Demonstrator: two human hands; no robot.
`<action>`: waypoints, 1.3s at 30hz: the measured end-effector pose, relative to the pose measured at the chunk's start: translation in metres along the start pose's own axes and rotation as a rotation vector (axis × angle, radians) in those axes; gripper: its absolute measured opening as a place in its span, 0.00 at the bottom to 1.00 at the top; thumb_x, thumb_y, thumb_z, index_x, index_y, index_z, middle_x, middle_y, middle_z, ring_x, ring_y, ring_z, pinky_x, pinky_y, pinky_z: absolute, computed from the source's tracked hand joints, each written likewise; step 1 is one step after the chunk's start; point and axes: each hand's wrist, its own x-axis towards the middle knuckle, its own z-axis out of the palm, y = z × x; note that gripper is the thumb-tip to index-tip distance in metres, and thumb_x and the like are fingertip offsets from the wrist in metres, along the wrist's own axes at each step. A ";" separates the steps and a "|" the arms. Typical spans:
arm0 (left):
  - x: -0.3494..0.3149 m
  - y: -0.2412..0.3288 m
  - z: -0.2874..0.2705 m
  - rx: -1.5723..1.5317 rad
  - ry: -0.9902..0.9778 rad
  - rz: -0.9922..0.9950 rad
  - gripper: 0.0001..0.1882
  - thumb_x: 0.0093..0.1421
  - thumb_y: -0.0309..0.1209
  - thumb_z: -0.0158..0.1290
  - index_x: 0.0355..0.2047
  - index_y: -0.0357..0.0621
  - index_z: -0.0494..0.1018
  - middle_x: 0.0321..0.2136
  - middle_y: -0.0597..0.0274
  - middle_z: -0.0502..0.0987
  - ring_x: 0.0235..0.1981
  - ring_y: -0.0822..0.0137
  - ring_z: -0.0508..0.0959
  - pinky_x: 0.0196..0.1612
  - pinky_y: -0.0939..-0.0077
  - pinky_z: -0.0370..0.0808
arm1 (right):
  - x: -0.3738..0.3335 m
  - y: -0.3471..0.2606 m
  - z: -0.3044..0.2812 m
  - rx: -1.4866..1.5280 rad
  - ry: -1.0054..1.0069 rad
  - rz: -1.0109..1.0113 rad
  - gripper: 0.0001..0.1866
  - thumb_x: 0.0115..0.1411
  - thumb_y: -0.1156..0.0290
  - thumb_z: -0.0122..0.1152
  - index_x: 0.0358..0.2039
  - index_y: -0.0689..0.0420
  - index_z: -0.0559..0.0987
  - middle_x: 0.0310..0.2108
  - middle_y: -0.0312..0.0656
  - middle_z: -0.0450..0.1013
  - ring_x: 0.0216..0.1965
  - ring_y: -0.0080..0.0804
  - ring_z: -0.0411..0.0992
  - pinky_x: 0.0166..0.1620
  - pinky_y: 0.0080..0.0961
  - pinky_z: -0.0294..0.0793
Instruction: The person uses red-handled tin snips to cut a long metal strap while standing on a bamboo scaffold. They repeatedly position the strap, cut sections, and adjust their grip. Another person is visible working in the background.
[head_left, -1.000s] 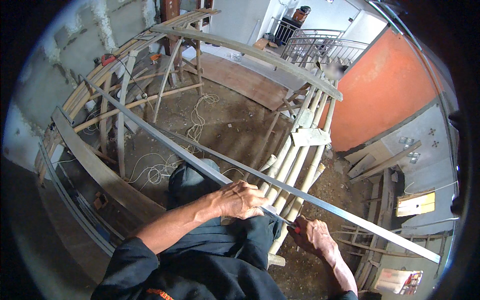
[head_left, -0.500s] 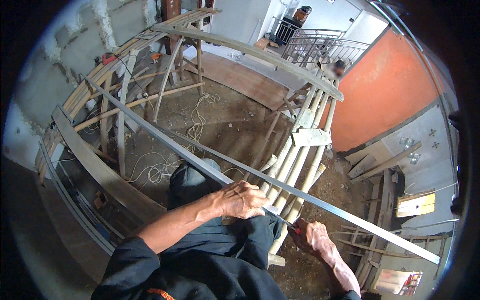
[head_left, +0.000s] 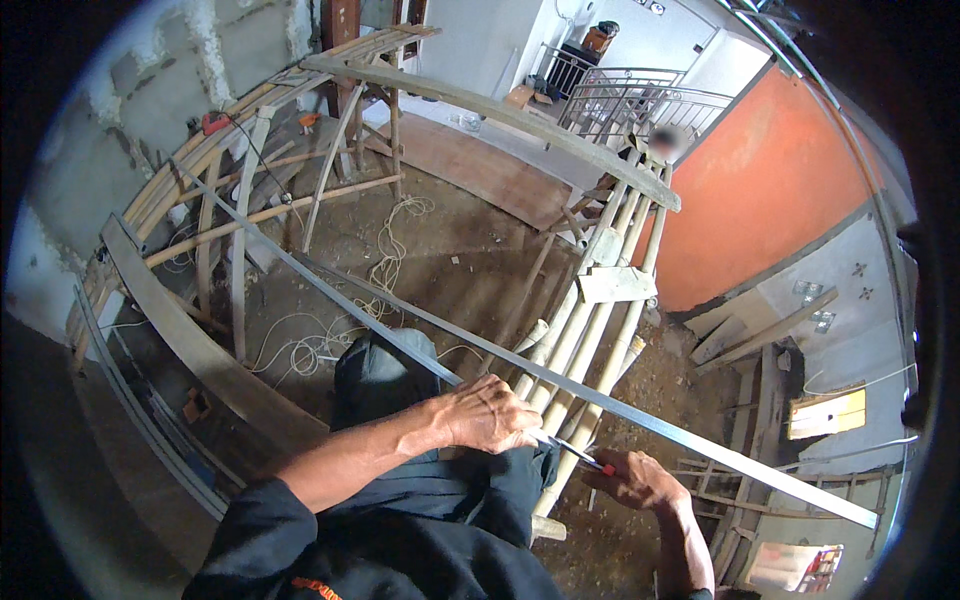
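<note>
Clenching the long, narrow metal profile [head_left: 420,356], the left hand [head_left: 492,412] on my feed sits just left of the near end of the bamboo poles [head_left: 622,325], its fingers curled over the metal in a tight fist. The profile stretches from that fist to well left of the poles. At the poles' near end I see a slim red-handled tool [head_left: 578,453] with its tip at the short end of the profile; from my remote seat I cannot tell whether they touch. The right hand [head_left: 643,480], just right of the poles, is wrapped around the tool's handle and hides most of it, so I cannot judge how far the tool is spread. A second metal strip [head_left: 690,438], smooth and silvery, crosses over the poles on a slant and reaches well to their right. The poles are pale and round, with a flat, rough-edged wooden piece [head_left: 617,284] lying across them beyond the strip. Left of the poles I make out dark cloth trousers [head_left: 385,380] and, farther out, loops of pale cable [head_left: 385,270] on a gritty brown floor [head_left: 470,270]. A matte orange wall [head_left: 740,210] rises right of the poles.
</note>
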 end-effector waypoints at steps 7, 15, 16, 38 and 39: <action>0.005 0.019 -0.002 -0.044 -0.108 -0.086 0.18 0.64 0.47 0.59 0.30 0.45 0.77 0.25 0.52 0.82 0.28 0.46 0.83 0.33 0.54 0.80 | 0.001 0.084 0.037 0.221 -0.196 0.068 0.18 0.67 0.54 0.59 0.46 0.53 0.85 0.33 0.42 0.83 0.37 0.33 0.80 0.38 0.33 0.74; 0.007 0.008 -0.014 -0.089 -0.191 -0.183 0.19 0.64 0.48 0.59 0.29 0.45 0.81 0.26 0.53 0.84 0.30 0.47 0.84 0.37 0.55 0.81 | -0.023 0.074 0.059 -0.108 -0.030 0.056 0.22 0.61 0.66 0.64 0.57 0.51 0.79 0.36 0.47 0.82 0.36 0.45 0.82 0.44 0.40 0.82; 0.009 0.008 -0.012 -0.116 -0.204 -0.194 0.21 0.64 0.50 0.58 0.30 0.44 0.81 0.26 0.49 0.83 0.31 0.44 0.84 0.39 0.53 0.81 | -0.024 0.062 0.063 -0.141 0.030 0.050 0.21 0.61 0.65 0.64 0.56 0.51 0.79 0.40 0.49 0.82 0.40 0.54 0.81 0.45 0.44 0.81; 0.011 0.008 -0.016 -0.119 -0.238 -0.208 0.23 0.63 0.51 0.58 0.32 0.40 0.83 0.24 0.42 0.82 0.30 0.41 0.84 0.39 0.51 0.81 | -0.009 0.002 0.043 -0.177 0.361 -0.047 0.15 0.63 0.58 0.65 0.37 0.57 0.78 0.33 0.51 0.80 0.35 0.54 0.80 0.38 0.47 0.79; 0.011 0.008 -0.016 -0.114 -0.254 -0.219 0.23 0.63 0.51 0.58 0.32 0.40 0.83 0.24 0.42 0.82 0.31 0.41 0.84 0.39 0.51 0.81 | -0.009 0.001 0.043 -0.159 0.389 -0.079 0.15 0.63 0.58 0.65 0.37 0.57 0.78 0.33 0.51 0.80 0.35 0.54 0.80 0.38 0.46 0.79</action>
